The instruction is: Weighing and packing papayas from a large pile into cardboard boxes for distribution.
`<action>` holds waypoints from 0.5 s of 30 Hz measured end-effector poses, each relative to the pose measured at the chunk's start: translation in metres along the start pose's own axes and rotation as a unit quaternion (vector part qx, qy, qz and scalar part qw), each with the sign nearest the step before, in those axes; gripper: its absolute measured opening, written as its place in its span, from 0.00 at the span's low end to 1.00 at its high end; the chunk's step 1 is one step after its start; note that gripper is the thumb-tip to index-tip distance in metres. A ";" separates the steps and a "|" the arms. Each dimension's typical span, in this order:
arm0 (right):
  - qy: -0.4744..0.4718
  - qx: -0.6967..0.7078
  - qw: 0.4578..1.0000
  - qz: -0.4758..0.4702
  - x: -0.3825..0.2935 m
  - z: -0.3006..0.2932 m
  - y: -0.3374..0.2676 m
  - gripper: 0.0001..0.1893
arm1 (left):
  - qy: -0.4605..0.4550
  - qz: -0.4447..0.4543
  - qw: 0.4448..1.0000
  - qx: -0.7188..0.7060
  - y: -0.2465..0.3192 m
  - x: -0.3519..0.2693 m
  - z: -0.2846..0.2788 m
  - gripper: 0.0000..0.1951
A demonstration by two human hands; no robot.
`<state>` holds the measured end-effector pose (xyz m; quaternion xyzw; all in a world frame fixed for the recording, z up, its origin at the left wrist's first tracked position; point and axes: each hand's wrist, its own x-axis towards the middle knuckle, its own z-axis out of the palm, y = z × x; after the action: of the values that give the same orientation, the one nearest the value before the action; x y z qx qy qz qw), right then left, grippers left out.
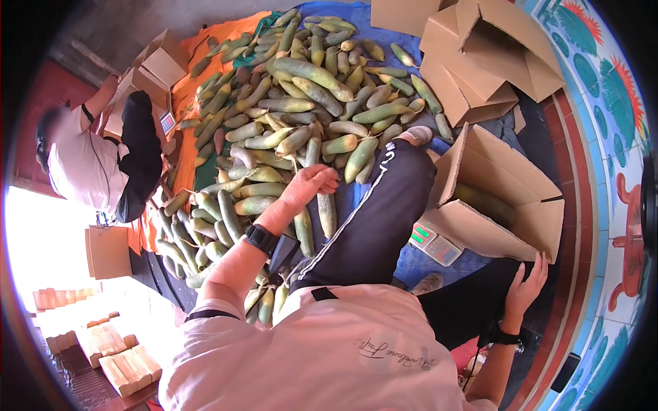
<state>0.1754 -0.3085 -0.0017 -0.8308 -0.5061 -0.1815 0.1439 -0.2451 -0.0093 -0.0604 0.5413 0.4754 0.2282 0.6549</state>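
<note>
My left hand [311,186] is over the pile of long green radishes [303,105], its fingers bent and close together. Beneath it lies a pale green radish [326,216]; whether the fingers grip anything is hidden. On the right, my right hand [528,282] has its fingers apart, with the fingertips against the near edge of an open cardboard box [498,234]. At least one large green radish [483,205] lies inside that box. Beside the box's lower left side is a digital scale [436,245] with lit green digits and a keypad.
More open cardboard boxes [488,56] stand at the upper right, near a painted tile wall [614,205]. Blue sheeting [354,13] and orange sheeting [182,149] lie under the pile. Another person [92,154] sits at left beside boxes and a second scale [167,123]. Wooden block stacks [131,370] are lower left.
</note>
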 end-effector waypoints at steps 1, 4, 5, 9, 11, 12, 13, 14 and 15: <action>-0.007 0.012 1.000 0.010 -0.001 0.001 -0.001 0.22 | 0.020 -0.034 0.999 0.035 -0.015 0.002 -0.013 0.14; -0.012 0.006 1.000 0.009 -0.006 0.002 0.001 0.23 | 0.041 -0.097 0.989 0.101 -0.078 0.002 -0.051 0.14; -0.019 0.011 1.000 0.003 -0.008 0.003 0.001 0.23 | 0.036 -0.114 0.973 0.197 -0.111 0.003 -0.075 0.13; -0.008 -0.002 1.000 -0.004 -0.009 0.012 0.007 0.23 | -0.064 0.066 0.674 0.733 -0.211 -0.002 -0.145 0.13; 0.007 -0.018 1.000 -0.002 -0.009 0.010 0.008 0.22 | -0.063 -0.105 0.655 0.745 -0.194 -0.023 -0.138 0.15; 0.012 -0.023 1.000 0.008 -0.009 0.007 0.006 0.21 | 0.060 -0.174 0.747 0.639 -0.179 -0.033 -0.130 0.18; 0.007 -0.020 1.000 0.004 -0.008 0.009 0.005 0.21 | 0.187 -0.241 0.806 0.508 -0.173 -0.041 -0.128 0.20; 0.010 -0.020 1.000 0.001 -0.008 0.011 0.005 0.21 | 0.182 -0.243 0.805 0.509 -0.177 -0.046 -0.135 0.24; 0.013 -0.020 1.000 -0.002 -0.008 0.013 0.005 0.20 | 0.182 -0.249 0.804 0.508 -0.181 -0.050 -0.139 0.24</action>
<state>0.1789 -0.3112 -0.0175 -0.8301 -0.5021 -0.2023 0.1335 -0.4277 -0.0376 -0.2033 0.6077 0.7526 -0.1227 0.2218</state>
